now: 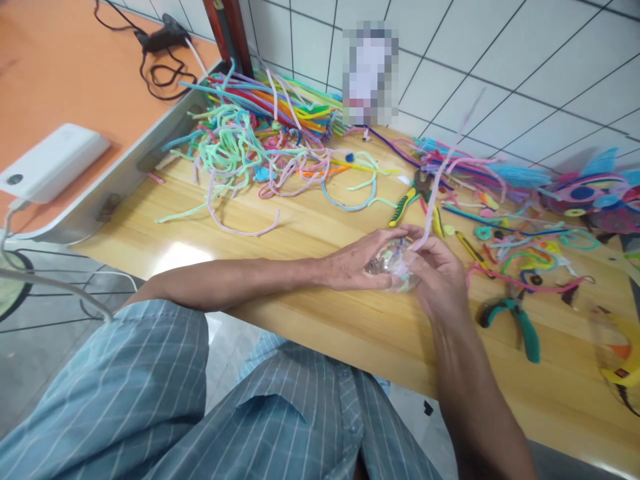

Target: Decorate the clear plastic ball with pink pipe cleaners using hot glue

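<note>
The clear, shiny piece (393,263) sits between both hands, just above the wooden table (310,320). The left hand (350,261) cups its side, seemingly to steady it; the right hand (436,261) pinches a pale pink stem (436,187) against it, perhaps for control. Beyond the right fingers lie yellow-green pliers (404,205).
</note>
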`<act>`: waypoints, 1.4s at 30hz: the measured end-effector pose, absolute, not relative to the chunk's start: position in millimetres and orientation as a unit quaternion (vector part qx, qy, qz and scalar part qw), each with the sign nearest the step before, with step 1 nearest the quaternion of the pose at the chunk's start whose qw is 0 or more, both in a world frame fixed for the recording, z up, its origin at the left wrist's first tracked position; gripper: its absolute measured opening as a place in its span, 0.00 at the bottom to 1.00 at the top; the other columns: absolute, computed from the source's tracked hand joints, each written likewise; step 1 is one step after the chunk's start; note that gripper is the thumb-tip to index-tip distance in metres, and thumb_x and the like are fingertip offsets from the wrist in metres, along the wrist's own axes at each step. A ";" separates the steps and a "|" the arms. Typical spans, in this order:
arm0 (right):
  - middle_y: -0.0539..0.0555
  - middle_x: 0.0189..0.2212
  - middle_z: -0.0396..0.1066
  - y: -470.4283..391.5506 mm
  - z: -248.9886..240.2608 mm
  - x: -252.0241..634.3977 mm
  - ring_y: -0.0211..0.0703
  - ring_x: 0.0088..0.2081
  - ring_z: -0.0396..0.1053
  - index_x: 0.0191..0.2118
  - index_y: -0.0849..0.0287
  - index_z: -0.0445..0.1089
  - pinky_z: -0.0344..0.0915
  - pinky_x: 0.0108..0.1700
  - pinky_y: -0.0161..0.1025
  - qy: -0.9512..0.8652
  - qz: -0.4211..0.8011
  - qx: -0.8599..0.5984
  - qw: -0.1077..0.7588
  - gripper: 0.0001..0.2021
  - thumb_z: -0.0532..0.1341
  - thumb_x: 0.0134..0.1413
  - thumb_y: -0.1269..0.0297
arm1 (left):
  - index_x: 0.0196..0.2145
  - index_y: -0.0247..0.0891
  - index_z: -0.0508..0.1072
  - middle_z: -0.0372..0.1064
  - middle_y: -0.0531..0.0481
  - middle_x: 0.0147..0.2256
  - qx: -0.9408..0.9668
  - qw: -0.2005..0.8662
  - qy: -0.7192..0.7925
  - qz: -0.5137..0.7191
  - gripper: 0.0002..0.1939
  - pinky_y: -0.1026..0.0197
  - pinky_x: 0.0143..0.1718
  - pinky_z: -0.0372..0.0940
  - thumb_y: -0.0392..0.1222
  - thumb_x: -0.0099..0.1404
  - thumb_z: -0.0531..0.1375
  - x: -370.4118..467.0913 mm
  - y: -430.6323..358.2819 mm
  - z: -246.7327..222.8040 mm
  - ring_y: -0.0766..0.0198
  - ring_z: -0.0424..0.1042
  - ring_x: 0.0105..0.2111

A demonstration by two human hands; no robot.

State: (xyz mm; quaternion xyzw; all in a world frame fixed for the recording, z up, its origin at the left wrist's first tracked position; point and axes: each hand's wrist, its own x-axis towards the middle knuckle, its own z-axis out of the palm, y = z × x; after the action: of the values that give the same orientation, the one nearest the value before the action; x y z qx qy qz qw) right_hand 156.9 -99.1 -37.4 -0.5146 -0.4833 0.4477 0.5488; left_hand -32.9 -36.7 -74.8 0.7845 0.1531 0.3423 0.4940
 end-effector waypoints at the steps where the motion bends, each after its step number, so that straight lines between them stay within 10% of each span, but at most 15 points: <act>1: 0.51 0.57 0.79 -99.8 -37.7 157.1 0.48 0.60 0.74 0.35 0.50 0.80 0.72 0.57 0.44 -0.482 0.451 -0.514 0.547 0.09 0.77 0.52 0.57 | 0.72 0.41 0.55 0.58 0.33 0.73 0.784 0.497 0.158 0.338 0.46 0.34 0.73 0.58 0.53 0.64 0.70 -33.2 -37.7 -73.7 0.41 0.61 0.73; 42: 0.54 0.55 0.81 -102.6 -35.6 162.6 0.49 0.46 0.81 0.39 0.50 0.83 0.80 0.42 0.43 -0.413 0.549 -0.491 0.536 0.15 0.79 0.46 0.53 | 0.66 0.39 0.63 0.68 0.34 0.64 0.785 0.499 0.142 0.338 0.38 0.39 0.68 0.65 0.57 0.65 0.69 -34.2 -52.4 -65.7 0.44 0.69 0.66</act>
State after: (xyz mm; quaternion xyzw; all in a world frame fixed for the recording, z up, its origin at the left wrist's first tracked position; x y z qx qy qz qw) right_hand 162.6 -102.6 -35.6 -0.4908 -0.4130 0.5487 0.5362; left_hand -34.2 -52.4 -65.7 0.7851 0.1422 0.3379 0.4992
